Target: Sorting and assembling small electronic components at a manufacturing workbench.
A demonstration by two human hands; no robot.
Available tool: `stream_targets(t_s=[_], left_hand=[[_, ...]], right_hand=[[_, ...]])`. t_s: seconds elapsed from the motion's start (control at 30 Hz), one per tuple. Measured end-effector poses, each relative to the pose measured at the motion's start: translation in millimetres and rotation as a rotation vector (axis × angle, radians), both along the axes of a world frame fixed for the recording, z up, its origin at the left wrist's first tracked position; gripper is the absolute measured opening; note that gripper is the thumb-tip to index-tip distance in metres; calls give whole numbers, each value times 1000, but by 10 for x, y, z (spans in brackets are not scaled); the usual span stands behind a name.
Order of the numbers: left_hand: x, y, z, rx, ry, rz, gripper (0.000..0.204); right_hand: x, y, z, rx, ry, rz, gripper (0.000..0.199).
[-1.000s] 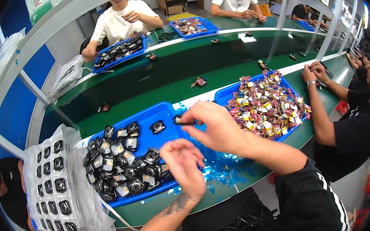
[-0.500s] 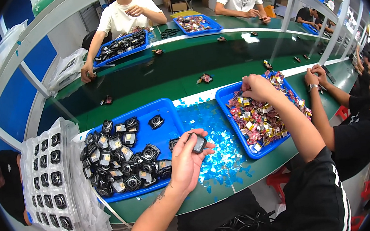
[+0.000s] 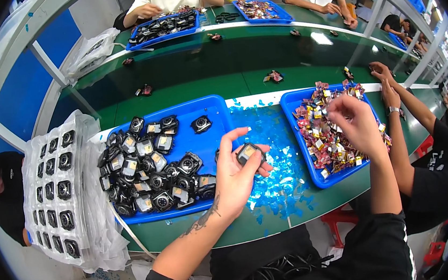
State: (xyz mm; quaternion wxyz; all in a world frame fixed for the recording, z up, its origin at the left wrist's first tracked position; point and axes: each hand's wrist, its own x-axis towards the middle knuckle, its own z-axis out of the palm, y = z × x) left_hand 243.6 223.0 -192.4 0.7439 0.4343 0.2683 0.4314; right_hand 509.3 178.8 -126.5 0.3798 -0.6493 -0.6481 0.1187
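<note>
My left hand (image 3: 235, 185) holds a black smartwatch case (image 3: 249, 154) between thumb and fingers, its pale, gold-marked side facing up. To its left, a blue tray (image 3: 216, 119) bears a heap of similar watch cases (image 3: 156, 165), with one case (image 3: 201, 124) lying apart. My right hand (image 3: 356, 122) hovers at the right blue tray (image 3: 306, 156), thumb and fingers curled together. Whatever they pinch, if anything, cannot be made out. In that tray lie many small parts (image 3: 324, 144) in red, yellow and white.
Blue film scraps (image 3: 277, 183) litter the green bench between the trays. A stack of clear plastic trays with watch cases (image 3: 81, 197) stands at the left. Beyond runs a green belt (image 3: 187, 89) with small parts. A co-worker's arms (image 3: 399, 139) reach in at right.
The view has shifted a little. My right hand has lifted back from among the small parts. In my left hand the case now shows its gold-marked side instead of a dark one.
</note>
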Motion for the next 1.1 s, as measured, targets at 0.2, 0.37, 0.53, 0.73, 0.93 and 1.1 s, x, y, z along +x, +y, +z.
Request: stream_targets(t_s=[0.2, 0.37, 0.53, 0.73, 0.93, 1.1], left_hand=[[-41, -13, 68, 536, 394, -51, 23], [-11, -92, 53, 594, 410, -118, 14], [-35, -102, 39, 631, 430, -35, 11], [-64, -44, -38, 625, 408, 0, 10], [-67, 18, -18, 321, 306, -115, 11], [-42, 19, 37, 165, 203, -309, 13]], right_hand=[[-516, -273, 43, -202, 303, 233, 8], [-751, -234, -103, -224, 450, 307, 9], [-801, -171, -184, -238, 459, 297, 9], [-995, -188, -219, 118, -69, 312, 13], [-872, -224, -234, -65, -87, 214, 13], [-829, -141, -291, -90, 282, 344, 14]])
